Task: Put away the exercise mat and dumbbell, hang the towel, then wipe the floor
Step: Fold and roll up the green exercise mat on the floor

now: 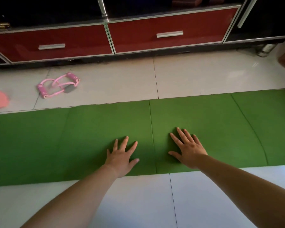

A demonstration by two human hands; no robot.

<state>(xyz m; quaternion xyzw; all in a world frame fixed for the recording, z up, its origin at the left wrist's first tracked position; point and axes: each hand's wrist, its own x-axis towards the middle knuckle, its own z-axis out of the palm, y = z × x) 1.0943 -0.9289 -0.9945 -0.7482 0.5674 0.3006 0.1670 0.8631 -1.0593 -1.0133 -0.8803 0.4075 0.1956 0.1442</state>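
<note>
my left hand (122,157) and right hand (188,151) lie flat, fingers (181,134) spread, on the green mat (72,137), which looks light, floppy, best rolled from an end.

Plain green mat (204,125), faint darker crease lines across. Pale tile floor (204,74), thin dark grout grid. Pink resistance band (58,85), pale stripes ringing its handles (42,91). Red drawer fronts (171,22), silver trim.
</note>
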